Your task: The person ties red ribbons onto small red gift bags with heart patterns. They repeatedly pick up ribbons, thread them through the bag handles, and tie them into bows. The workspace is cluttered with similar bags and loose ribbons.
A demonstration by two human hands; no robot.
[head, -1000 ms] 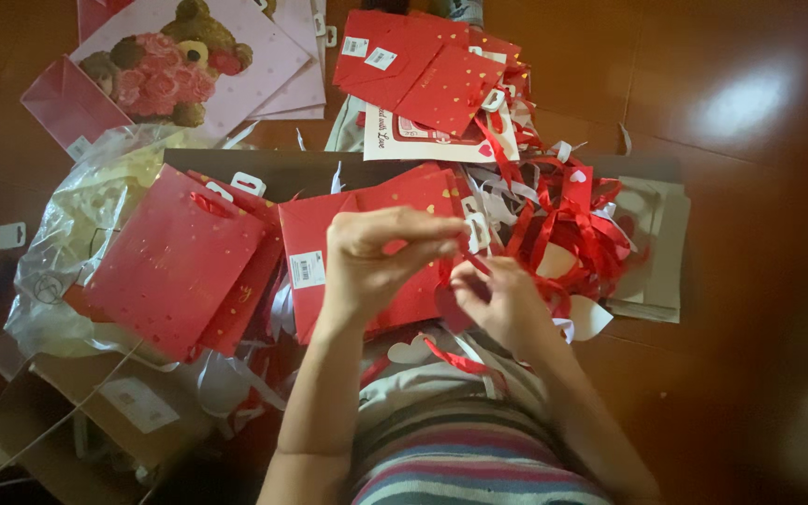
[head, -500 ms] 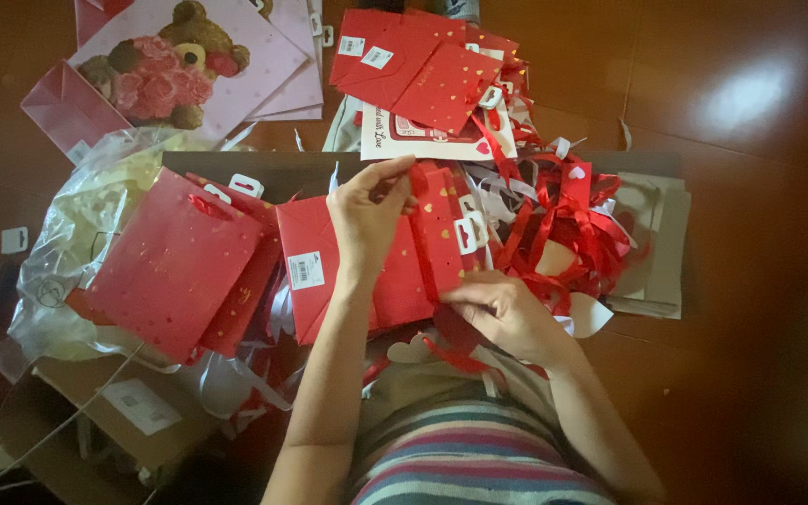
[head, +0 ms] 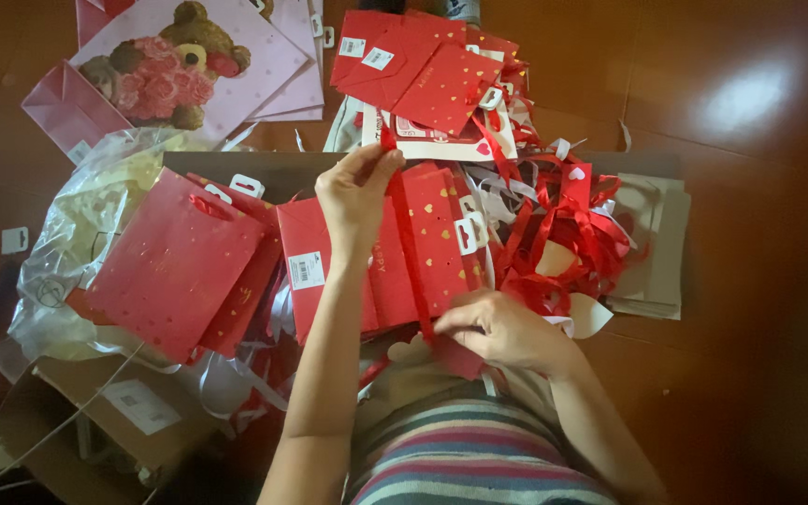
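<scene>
Red ribbon [head: 408, 245]: we held it taut, long axis running between our left hand [head: 355, 192], fingers pinching its far end, and right hand [head: 497, 329], fingers closed on its near end.

Two hands — left hand [head: 355, 192], right hand [head: 497, 327] — one ribbon tangle [head: 563, 234], one cardboard box [head: 114, 421], one teddy-bear bag [head: 189, 65].

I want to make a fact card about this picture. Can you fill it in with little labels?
Left hand: pinches the top end of a red ribbon
Right hand: holds the ribbon's lower end
Ribbon: pulled straight over red gift bags
Left side: another red gift bag, clear plastic bag
Top: teddy bear bag
Right: tangled red ribbons
</scene>
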